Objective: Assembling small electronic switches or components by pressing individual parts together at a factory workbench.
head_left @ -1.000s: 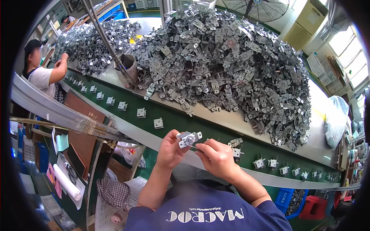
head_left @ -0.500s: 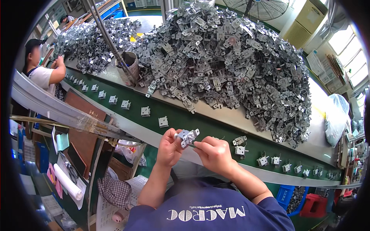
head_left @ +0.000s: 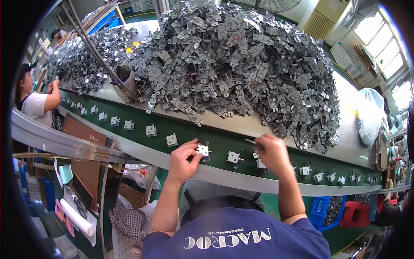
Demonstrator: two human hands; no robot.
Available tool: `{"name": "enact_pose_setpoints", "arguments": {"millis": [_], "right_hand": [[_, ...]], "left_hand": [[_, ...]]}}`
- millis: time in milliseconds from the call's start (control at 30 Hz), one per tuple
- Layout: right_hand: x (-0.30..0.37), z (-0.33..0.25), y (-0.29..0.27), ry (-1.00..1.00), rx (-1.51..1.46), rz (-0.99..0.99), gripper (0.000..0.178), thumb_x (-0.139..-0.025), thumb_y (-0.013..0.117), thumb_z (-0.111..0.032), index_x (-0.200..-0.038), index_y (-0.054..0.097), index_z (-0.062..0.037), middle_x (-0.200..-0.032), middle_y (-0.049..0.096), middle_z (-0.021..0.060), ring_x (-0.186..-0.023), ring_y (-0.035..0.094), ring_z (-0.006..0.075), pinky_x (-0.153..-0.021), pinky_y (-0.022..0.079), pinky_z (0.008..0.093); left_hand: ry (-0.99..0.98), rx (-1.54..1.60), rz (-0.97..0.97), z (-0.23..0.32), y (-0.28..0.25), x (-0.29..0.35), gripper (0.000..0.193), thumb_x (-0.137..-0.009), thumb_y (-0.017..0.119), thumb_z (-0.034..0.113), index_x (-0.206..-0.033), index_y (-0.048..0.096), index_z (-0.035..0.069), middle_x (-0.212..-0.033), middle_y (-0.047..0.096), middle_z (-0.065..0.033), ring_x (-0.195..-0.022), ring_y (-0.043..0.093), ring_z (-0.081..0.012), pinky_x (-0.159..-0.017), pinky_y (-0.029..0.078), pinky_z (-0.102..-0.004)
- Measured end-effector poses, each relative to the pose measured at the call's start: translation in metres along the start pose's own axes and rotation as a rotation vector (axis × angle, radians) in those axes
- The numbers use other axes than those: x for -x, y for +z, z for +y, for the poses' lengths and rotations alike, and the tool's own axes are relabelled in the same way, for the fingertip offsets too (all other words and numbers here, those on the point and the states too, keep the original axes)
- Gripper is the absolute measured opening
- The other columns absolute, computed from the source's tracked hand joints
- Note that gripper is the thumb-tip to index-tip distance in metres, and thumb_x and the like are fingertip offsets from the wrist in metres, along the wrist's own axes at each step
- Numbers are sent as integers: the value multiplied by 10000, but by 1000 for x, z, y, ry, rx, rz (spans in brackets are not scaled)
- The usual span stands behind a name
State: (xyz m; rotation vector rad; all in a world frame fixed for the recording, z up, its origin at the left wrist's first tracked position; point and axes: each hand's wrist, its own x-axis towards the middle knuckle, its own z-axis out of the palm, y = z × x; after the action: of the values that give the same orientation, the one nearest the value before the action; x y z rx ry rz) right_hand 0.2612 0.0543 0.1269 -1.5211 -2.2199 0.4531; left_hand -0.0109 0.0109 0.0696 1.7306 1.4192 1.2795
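At the far left we saw a co-worker in a white short-sleeved top point(head_left: 36, 102) beside a long green belt point(head_left: 220, 151), on which small boxy silver metal parts point(head_left: 129, 125) stood in a row. Our left hand point(head_left: 182, 162) pinched a square silver metal housing point(head_left: 202, 150) between thumb and fingers, low over the belt; we could not tell whether it touched. Just right sat another silver metal unit point(head_left: 233, 157). Our right hand point(head_left: 275, 151), fingers drawn together, pinched a thin grey strip point(head_left: 249, 141). Beyond lay a whitish translucent plastic bag point(head_left: 370, 116).
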Motion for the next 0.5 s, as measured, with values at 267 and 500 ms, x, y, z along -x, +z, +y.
{"name": "enact_pose_setpoints", "arguments": {"millis": [267, 500], "right_hand": [[13, 36, 9, 81, 317, -225, 117, -658, 637, -108, -740, 629, -26, -722, 609, 153, -722, 594, 337, -661, 479, 412], [-31, -2, 15, -12, -19, 56, 139, -657, 657, -95, -738, 608, 6, -690, 597, 162, -675, 589, 340, -624, 471, 397]], "left_hand": [[78, -281, 259, 0, -31, -9, 71, -750, 617, -7, -717, 561, -36, -971, 629, -162, -793, 608, -266, -677, 490, -329], [-219, -516, 68, -14, -46, -12, 204, -770, 589, 1, -971, 582, -31, -884, 558, -169, -796, 567, -314, -720, 456, -378]]}}
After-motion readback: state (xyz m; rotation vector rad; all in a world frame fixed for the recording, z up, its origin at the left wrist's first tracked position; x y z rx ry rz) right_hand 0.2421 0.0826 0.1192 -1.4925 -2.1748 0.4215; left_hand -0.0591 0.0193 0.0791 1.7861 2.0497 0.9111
